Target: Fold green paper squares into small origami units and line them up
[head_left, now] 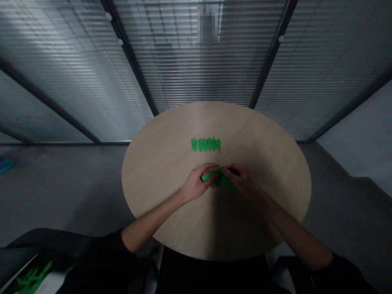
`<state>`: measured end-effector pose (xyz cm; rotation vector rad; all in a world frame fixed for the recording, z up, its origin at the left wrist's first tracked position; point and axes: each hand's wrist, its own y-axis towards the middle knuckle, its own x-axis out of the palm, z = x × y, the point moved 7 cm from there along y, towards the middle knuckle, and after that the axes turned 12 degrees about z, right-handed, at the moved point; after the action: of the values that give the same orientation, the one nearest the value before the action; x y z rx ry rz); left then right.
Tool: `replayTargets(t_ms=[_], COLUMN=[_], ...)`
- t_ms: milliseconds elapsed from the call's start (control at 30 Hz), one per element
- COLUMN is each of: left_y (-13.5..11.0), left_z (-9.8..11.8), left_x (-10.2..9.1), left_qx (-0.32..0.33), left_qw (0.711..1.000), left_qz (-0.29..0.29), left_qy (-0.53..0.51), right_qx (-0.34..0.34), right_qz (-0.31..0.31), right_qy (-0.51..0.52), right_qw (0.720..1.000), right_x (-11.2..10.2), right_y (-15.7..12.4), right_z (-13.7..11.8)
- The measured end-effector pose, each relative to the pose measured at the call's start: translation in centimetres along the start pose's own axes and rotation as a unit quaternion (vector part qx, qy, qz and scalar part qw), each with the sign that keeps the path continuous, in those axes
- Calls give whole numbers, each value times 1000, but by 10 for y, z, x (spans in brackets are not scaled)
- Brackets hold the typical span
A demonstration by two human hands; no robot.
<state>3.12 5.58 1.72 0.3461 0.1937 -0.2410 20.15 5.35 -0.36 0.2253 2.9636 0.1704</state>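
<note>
The hands meet just below the middle of the frame, both closed on one piece of green paper. The left hand [196, 183] comes in from the lower left on a bare forearm, with a dark sleeve pushed up near the elbow, and its fingers and thumb are pinched on the left end of the paper. The green paper [222, 181] lies low between the two hands, at or just over the wood, as a narrow folded strip slanting up to the right. A wider part of it shows under the right fingers. Whether it rests flat on the surface cannot be told. The right hand [243, 181] reaches in from the lower right, its fingertips pressed onto the paper's upper right part and nearly touching those of the left hand.

At the far left edge of the frame a small blue object [5, 164] lies on the grey floor. In the lower left corner loose green paper pieces [30, 277] lie on a pale surface beside the person. The round wooden tabletop [159, 171] fills the centre. Above the hands, apart from them, a row of folded green paper shapes [206, 144] lies in a short horizontal line, the shapes touching or overlapping. Behind the tabletop, glass panels with horizontal blinds [76, 73] fill the upper frame.
</note>
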Motion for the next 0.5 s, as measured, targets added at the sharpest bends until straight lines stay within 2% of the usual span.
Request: replayTargets(t_ms=[500], left_y=[0], left_z=[4], left_x=[-1], left_qx=[30], left_qw=[999], left_qz=[-10], left_qy=[11], right_qx=[21], right_qz=[-6], right_qy=[20], right_qw=[1000], right_x=[0], right_y=[0], right_z=[3])
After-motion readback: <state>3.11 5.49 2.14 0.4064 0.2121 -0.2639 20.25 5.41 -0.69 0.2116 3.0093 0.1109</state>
